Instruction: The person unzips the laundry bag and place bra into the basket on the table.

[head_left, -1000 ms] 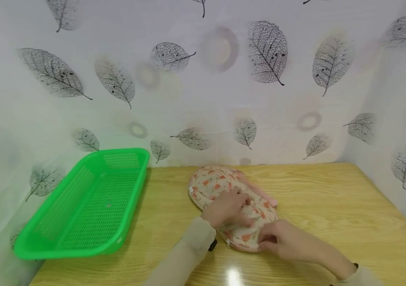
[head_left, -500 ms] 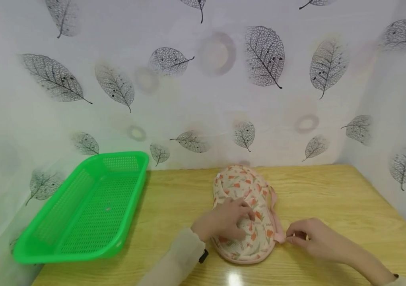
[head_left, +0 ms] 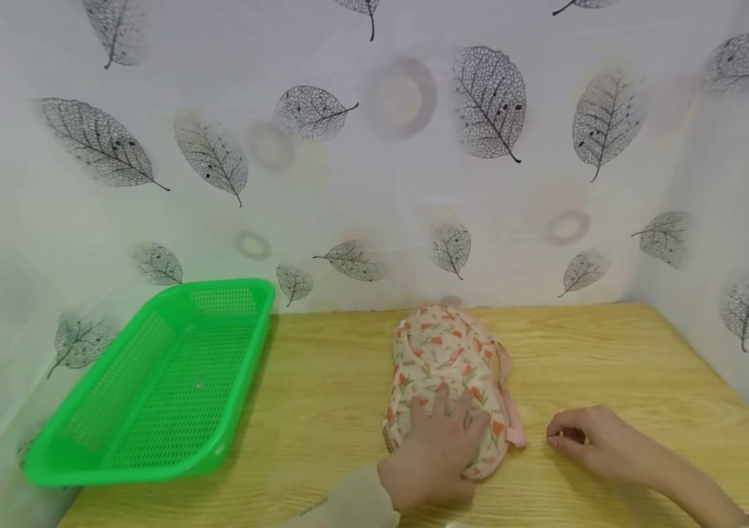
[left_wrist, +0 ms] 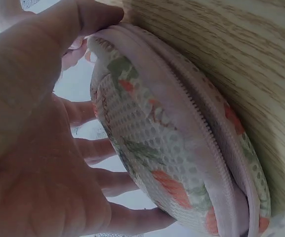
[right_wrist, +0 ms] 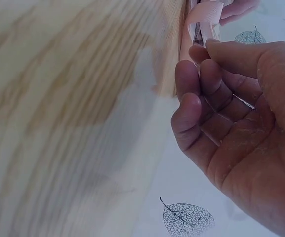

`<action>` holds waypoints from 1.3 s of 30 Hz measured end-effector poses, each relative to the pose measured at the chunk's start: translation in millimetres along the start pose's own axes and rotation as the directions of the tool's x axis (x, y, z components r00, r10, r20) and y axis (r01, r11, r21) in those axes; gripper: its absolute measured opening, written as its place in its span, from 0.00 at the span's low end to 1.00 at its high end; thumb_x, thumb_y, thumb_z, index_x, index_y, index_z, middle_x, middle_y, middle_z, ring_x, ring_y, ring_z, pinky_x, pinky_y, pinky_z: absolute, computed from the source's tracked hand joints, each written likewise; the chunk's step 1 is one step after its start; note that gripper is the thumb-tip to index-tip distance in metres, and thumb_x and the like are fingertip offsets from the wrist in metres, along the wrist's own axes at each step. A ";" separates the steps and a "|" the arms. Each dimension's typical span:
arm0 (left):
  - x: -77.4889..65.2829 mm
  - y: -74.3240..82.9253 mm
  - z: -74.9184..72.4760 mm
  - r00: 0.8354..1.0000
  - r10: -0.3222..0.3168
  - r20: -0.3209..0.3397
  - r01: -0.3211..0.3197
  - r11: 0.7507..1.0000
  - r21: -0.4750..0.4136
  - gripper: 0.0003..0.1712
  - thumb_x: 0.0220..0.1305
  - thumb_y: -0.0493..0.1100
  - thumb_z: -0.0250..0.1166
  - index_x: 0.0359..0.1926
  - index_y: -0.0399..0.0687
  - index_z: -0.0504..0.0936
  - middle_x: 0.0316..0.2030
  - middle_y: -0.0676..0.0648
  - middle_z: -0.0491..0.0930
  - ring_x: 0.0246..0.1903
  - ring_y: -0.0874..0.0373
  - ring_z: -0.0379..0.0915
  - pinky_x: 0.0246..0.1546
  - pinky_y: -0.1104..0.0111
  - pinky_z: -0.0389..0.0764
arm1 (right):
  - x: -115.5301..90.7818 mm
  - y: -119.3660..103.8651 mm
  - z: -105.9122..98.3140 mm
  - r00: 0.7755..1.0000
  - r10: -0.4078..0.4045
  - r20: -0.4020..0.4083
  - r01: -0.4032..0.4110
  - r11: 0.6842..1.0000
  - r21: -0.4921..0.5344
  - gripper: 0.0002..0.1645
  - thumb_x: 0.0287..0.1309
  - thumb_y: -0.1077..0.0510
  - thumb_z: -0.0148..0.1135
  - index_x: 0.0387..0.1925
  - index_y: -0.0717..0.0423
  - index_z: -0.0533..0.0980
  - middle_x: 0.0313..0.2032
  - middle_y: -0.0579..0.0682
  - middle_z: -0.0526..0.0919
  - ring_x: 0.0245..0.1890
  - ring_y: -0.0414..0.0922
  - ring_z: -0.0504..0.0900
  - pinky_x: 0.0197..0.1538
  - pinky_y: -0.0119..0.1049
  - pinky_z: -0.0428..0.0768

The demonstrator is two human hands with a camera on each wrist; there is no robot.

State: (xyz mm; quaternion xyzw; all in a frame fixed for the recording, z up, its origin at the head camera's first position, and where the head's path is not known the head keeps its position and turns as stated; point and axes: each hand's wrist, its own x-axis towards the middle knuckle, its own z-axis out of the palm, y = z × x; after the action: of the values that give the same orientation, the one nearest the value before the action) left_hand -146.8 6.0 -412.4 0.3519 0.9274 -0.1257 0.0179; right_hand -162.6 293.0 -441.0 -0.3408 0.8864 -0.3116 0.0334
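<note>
A padded, zippered mesh bag (head_left: pixel 436 341) with an orange tulip print lies lengthwise on the table. My left hand (head_left: pixel 436 447) rests on its near half with fingers spread. In the left wrist view, the fingers are straight along the mesh and the thumb touches the edge by the zipper (left_wrist: pixel 196 113), which runs along the bag's side. A pink strap (head_left: pixel 509 407) lies along the bag's right side. Just right of the strap's end, my right hand (head_left: pixel 601 444) hovers with loosely curled fingers, apart from the bag. Nothing shows in its palm in the right wrist view.
A green perforated plastic basket (head_left: pixel 176 389) stands on the left, with a tiny speck on its bottom. The wood-grain table (head_left: pixel 612 359) ends at the back against a white cloth (head_left: pixel 374 183) with a leaf print.
The bag has turned from slanted to nearly straight. My right hand pinched the strap's end half a second ago, then let go and moved right. My left hand has slid to the near half.
</note>
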 end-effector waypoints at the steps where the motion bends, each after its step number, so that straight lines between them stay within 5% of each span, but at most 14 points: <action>1: 0.7 -0.5 1.0 1.000 -0.001 -0.003 0.001 1.000 -0.008 0.49 0.53 0.77 0.68 0.71 0.67 0.63 0.74 0.51 0.61 0.73 0.41 0.62 0.54 0.39 0.79 | -0.1 0.1 0.0 1.000 0.007 0.002 -0.007 1.000 -0.002 0.11 0.67 0.64 0.64 0.34 0.43 0.83 0.26 0.30 0.78 0.25 0.22 0.67 0.25 0.25 0.70; 7: 3.1 -5.4 2.2 0.997 -0.014 -0.072 0.004 0.990 -0.138 0.33 0.70 0.72 0.53 0.69 0.65 0.67 0.72 0.51 0.66 0.71 0.38 0.64 0.52 0.36 0.79 | -0.2 -0.1 -0.2 1.000 0.020 0.003 -0.020 1.000 -0.009 0.11 0.68 0.63 0.63 0.34 0.42 0.83 0.26 0.29 0.78 0.25 0.22 0.67 0.25 0.25 0.70; 10: 0.1 -2.6 1.0 0.988 -0.029 -0.153 0.014 0.995 -0.099 0.31 0.75 0.71 0.43 0.68 0.66 0.69 0.67 0.52 0.72 0.66 0.38 0.69 0.49 0.37 0.80 | -0.2 -0.6 0.3 1.000 0.000 0.002 0.000 1.000 -0.002 0.11 0.67 0.64 0.64 0.34 0.43 0.83 0.26 0.30 0.78 0.25 0.22 0.68 0.25 0.25 0.70; 15: -1.3 -1.0 -0.2 0.977 -0.035 -0.209 0.042 0.999 0.032 0.28 0.76 0.68 0.46 0.68 0.65 0.67 0.63 0.53 0.75 0.57 0.44 0.76 0.43 0.44 0.84 | 1.5 -3.7 1.2 1.000 -0.004 0.023 0.004 1.000 0.011 0.10 0.67 0.63 0.63 0.35 0.44 0.83 0.28 0.30 0.79 0.26 0.22 0.69 0.25 0.25 0.71; 20: 4.6 -14.5 5.7 0.982 -0.039 -0.187 0.043 0.999 0.021 0.36 0.68 0.64 0.58 0.71 0.58 0.63 0.65 0.51 0.72 0.49 0.52 0.80 0.34 0.63 0.85 | 2.2 -6.8 3.4 0.998 -0.002 0.055 0.001 1.000 0.016 0.09 0.68 0.62 0.63 0.34 0.44 0.83 0.28 0.30 0.79 0.27 0.22 0.69 0.26 0.25 0.71; 24: 1.9 -15.4 12.5 0.991 -0.049 -0.123 0.045 0.998 -0.032 0.53 0.58 0.81 0.58 0.73 0.55 0.61 0.67 0.47 0.71 0.61 0.43 0.76 0.47 0.55 0.86 | 1.4 -8.1 5.5 0.997 -0.001 0.072 0.001 1.000 0.013 0.10 0.68 0.62 0.63 0.33 0.43 0.83 0.28 0.29 0.79 0.27 0.22 0.68 0.26 0.25 0.70; 27: -0.3 -10.3 13.4 0.991 -0.087 -0.097 0.094 0.993 0.066 0.62 0.50 0.88 0.55 0.75 0.57 0.59 0.72 0.46 0.68 0.65 0.41 0.72 0.52 0.52 0.84 | 3.3 -9.5 7.8 0.998 -0.019 0.067 0.018 1.000 0.009 0.11 0.68 0.62 0.63 0.32 0.43 0.82 0.27 0.28 0.78 0.27 0.22 0.68 0.26 0.25 0.70; 31: -1.0 -6.0 14.8 0.980 -0.109 -0.165 0.136 0.978 0.159 0.54 0.57 0.86 0.46 0.73 0.59 0.62 0.68 0.45 0.72 0.59 0.42 0.77 0.45 0.55 0.86 | 6.9 -11.3 10.3 0.997 -0.036 0.069 0.035 0.999 0.016 0.11 0.68 0.63 0.63 0.32 0.43 0.82 0.27 0.28 0.77 0.26 0.22 0.67 0.25 0.25 0.70; 34: 1.0 -9.6 14.9 0.971 -0.108 -0.213 0.127 0.989 0.079 0.48 0.63 0.81 0.44 0.73 0.57 0.63 0.63 0.43 0.75 0.52 0.44 0.80 0.36 0.59 0.86 | 8.1 -11.6 11.2 0.997 -0.046 0.063 0.045 0.999 0.003 0.10 0.67 0.63 0.64 0.33 0.44 0.82 0.28 0.29 0.79 0.27 0.22 0.68 0.26 0.25 0.71; 36: 2.1 -16.7 11.1 0.972 -0.105 -0.208 0.095 0.994 -0.056 0.45 0.66 0.74 0.47 0.75 0.56 0.60 0.62 0.42 0.75 0.48 0.46 0.80 0.35 0.62 0.85 | 8.9 -11.5 12.5 0.997 -0.065 0.048 0.066 0.998 -0.014 0.10 0.66 0.63 0.65 0.33 0.44 0.82 0.29 0.30 0.80 0.28 0.22 0.70 0.27 0.25 0.72; 38: 0.8 -27.8 5.9 0.974 -0.098 -0.203 0.048 0.970 -0.240 0.44 0.67 0.66 0.50 0.78 0.54 0.56 0.63 0.42 0.75 0.41 0.49 0.81 0.32 0.66 0.83 | 10.0 -12.0 14.1 0.994 -0.101 0.028 0.102 0.994 -0.029 0.09 0.64 0.64 0.66 0.34 0.45 0.83 0.30 0.32 0.83 0.30 0.22 0.72 0.28 0.26 0.74; 39: -0.9 -34.0 3.0 0.976 -0.098 -0.197 0.024 0.937 -0.349 0.44 0.67 0.63 0.50 0.79 0.53 0.54 0.65 0.41 0.74 0.36 0.51 0.81 0.30 0.67 0.82 | 10.7 -12.3 15.4 0.992 -0.124 0.013 0.125 0.991 -0.041 0.08 0.63 0.64 0.67 0.35 0.46 0.83 0.31 0.33 0.84 0.31 0.22 0.73 0.29 0.26 0.75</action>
State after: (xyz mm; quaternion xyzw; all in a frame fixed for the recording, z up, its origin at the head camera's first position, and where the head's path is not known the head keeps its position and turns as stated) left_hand -168.7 -19.8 -407.8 0.3255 0.9422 0.0762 -0.0233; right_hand -159.4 271.0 -444.7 -0.3978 0.8694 -0.2927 0.0116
